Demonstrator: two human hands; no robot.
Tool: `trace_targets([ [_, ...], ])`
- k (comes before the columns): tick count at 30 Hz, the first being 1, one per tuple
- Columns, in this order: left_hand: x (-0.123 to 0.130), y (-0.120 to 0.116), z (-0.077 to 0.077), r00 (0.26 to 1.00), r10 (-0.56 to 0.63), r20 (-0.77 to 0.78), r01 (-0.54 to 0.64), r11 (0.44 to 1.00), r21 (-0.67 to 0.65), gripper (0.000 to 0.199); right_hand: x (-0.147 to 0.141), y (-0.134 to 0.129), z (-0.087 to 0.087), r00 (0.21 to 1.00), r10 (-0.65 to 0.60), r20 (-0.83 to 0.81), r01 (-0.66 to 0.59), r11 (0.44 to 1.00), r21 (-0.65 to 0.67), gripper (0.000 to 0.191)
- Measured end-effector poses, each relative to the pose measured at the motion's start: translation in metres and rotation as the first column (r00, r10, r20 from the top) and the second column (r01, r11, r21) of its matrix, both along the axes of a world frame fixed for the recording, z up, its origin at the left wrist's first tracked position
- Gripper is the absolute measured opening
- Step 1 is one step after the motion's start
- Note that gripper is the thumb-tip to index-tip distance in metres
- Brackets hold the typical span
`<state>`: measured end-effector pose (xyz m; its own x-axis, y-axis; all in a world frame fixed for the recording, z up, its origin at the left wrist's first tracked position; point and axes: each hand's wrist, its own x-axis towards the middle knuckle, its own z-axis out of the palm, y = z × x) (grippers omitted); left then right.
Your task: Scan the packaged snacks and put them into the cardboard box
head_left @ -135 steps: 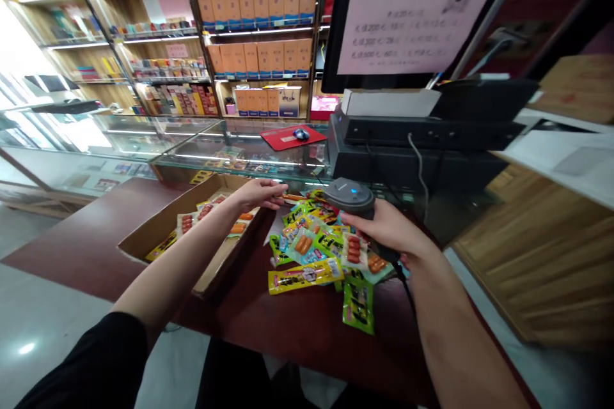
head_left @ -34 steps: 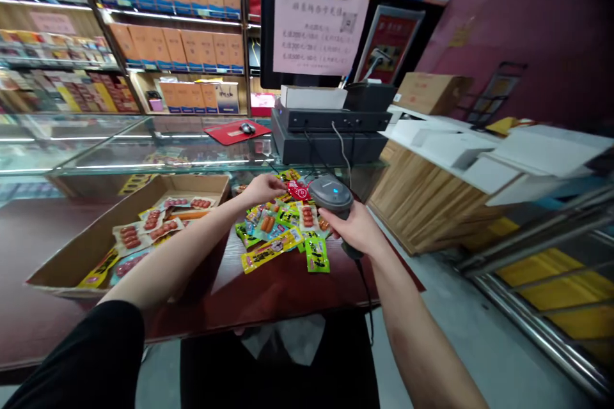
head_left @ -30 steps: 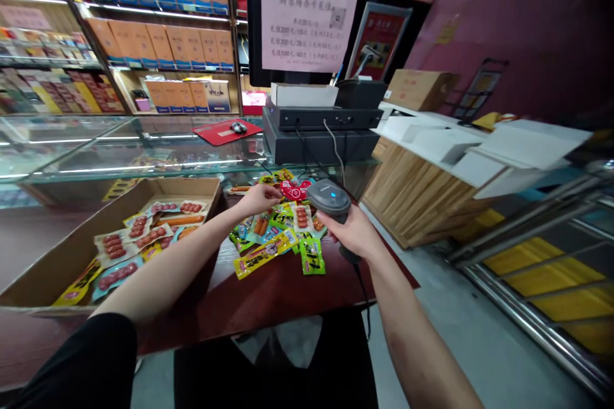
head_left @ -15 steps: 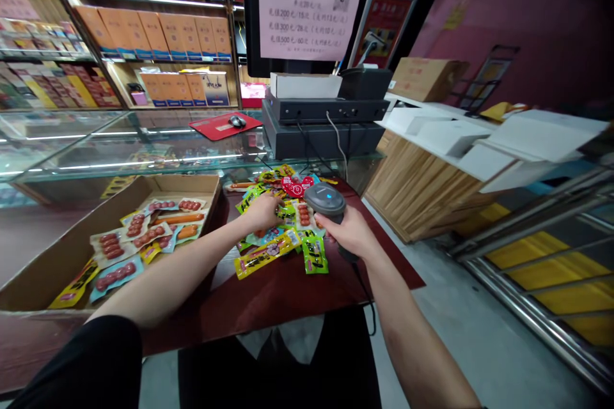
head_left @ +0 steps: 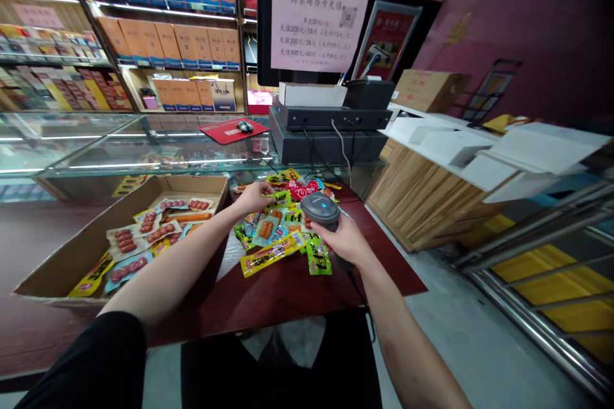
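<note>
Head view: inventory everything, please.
Table: 1, dark red, centre
Cardboard tray: 1, brown, table's left
Sausage packs: several, mixed, in tray
Snack packets: many, multicoloured, on table
Barcode scanner: 1, dark grey, over table
Glass counter: 1, clear, behind table
Mouse mat: 1, red, on counter
Mouse: 1, grey, on mat
Monitor: 1, black, behind pink notice
Register unit: 1, black, below monitor
Shelf boxes: many, orange, upper left
Cabinet: 1, brown, right
White boxes: several, white, right
Carton: 1, brown, upper right
Railing: 1, silver, lower right
Sleeve: 1, black, lower left
Left hand: 1, bare, at green packet
Right hand: 1, bare, gripping scanner
</note>
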<state>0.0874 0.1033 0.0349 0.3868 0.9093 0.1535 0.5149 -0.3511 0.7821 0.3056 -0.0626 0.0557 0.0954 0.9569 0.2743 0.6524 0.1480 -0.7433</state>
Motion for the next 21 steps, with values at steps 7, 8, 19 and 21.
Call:
trace_targets([
  [7, -0.010, 0.003, 0.007, 0.965, 0.032, 0.260, 0.088, 0.895, -0.437, 0.040, -0.021, 0.004, -0.015, 0.999, 0.013, -0.036, -0.017, 0.992, -0.127, 0.027],
  [8, -0.011, 0.002, 0.008, 0.953, 0.054, 0.298, 0.101, 0.872, -0.480, 0.041, -0.024, 0.005, -0.017, 0.999, 0.011, -0.035, -0.015, 0.994, -0.109, 0.026],
  [19, -0.011, -0.002, 0.015, 0.909, 0.150, 0.389, 0.117, 0.803, -0.584, 0.041, -0.031, 0.011, -0.024, 0.998, -0.019, 0.063, 0.025, 0.996, -0.083, 0.030],
  [21, -0.011, -0.001, 0.013, 0.911, 0.152, 0.383, 0.111, 0.805, -0.583, 0.038, -0.032, 0.011, -0.024, 0.997, -0.024, 0.072, 0.031, 0.995, -0.100, 0.031],
])
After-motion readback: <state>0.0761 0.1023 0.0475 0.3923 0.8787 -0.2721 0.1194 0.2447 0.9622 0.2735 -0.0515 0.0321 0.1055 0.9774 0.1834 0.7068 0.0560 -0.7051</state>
